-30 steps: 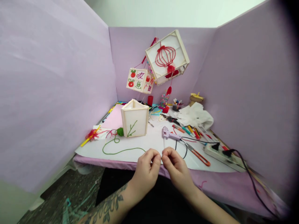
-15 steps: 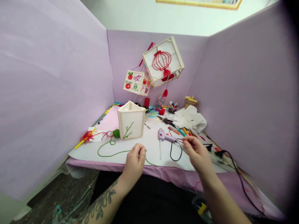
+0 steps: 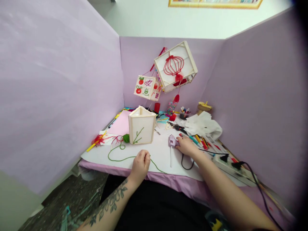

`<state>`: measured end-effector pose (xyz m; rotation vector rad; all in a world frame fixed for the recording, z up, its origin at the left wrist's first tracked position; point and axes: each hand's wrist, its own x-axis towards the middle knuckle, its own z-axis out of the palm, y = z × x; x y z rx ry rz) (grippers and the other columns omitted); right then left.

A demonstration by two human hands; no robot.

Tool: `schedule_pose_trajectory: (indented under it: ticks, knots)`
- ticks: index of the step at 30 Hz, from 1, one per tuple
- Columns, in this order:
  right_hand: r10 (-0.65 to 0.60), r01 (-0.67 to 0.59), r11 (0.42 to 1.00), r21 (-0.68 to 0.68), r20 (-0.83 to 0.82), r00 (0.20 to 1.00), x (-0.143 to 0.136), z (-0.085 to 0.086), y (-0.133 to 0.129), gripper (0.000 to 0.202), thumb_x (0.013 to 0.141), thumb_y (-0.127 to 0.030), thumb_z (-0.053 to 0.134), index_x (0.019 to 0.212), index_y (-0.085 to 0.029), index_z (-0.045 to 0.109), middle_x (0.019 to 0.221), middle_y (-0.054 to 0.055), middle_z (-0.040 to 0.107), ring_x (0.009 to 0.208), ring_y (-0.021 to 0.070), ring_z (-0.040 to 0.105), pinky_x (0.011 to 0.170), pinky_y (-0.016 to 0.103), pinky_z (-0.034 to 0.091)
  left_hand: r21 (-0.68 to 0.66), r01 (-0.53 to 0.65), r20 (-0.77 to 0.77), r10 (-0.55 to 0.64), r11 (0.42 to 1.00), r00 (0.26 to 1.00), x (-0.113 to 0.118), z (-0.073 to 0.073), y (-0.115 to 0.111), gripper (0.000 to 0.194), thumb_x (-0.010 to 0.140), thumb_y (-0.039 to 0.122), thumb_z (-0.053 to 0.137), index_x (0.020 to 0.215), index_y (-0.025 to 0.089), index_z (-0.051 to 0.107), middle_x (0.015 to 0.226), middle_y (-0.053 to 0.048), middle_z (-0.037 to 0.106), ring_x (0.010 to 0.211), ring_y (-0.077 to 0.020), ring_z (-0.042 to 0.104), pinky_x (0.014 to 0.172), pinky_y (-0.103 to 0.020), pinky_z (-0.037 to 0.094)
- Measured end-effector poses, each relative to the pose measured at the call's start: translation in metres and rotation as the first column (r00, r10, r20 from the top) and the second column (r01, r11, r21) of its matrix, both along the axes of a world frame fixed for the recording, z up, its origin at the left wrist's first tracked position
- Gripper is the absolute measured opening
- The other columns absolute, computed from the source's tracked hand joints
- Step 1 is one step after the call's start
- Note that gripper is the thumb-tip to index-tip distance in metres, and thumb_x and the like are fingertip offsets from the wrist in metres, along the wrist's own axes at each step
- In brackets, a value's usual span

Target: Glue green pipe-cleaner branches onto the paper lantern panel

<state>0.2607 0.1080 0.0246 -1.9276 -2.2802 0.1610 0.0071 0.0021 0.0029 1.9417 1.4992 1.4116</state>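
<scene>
Lilac booth: two hanging lanterns (image 3: 168,73), one standing lantern (image 3: 141,129).

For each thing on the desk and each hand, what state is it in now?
Left hand: closed, pinching the green cord.
Right hand: closed over the glue gun's handle.
Green cord: loose, curling across the white sheet.
Glue gun: lying on its side, glue stick in the back.
Triangular lantern: upright, green twig on its front.
Square lantern: hanging, tilted.
Power strip: plugs inserted.
</scene>
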Motion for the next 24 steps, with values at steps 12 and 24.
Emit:
schedule_pose_trajectory:
  ticks: [12,24]
  knots:
    - [0.066,-0.141,0.99,0.022,-0.947,0.313,0.028,0.021,-0.05,0.044,0.085,-0.046,0.055,0.121,-0.021,0.058,0.099,0.009,0.064,0.09,0.0248,0.062,0.082,0.04,0.05,0.006,-0.008,0.15,0.007,1.0,0.989,0.008,0.016,0.007,0.021,0.092,0.029,0.039,0.076,0.02,0.049,0.065,0.003,0.048,0.061,-0.0142,0.048,0.059,-0.024,0.037]
    - [0.032,-0.127,0.992,0.018,-0.993,0.11,-0.014,-0.03,-0.075,0.043,0.071,-0.06,0.07,0.081,-0.019,0.067,0.062,0.002,0.059,0.059,0.0172,0.055,0.059,0.031,0.045,0.072,0.104,0.168,-0.114,0.992,0.979,0.045,0.015,0.05,0.021,0.094,0.028,0.038,0.078,0.02,0.049,0.066,0.002,0.049,0.062,-0.0137,0.048,0.06,-0.024,0.037]
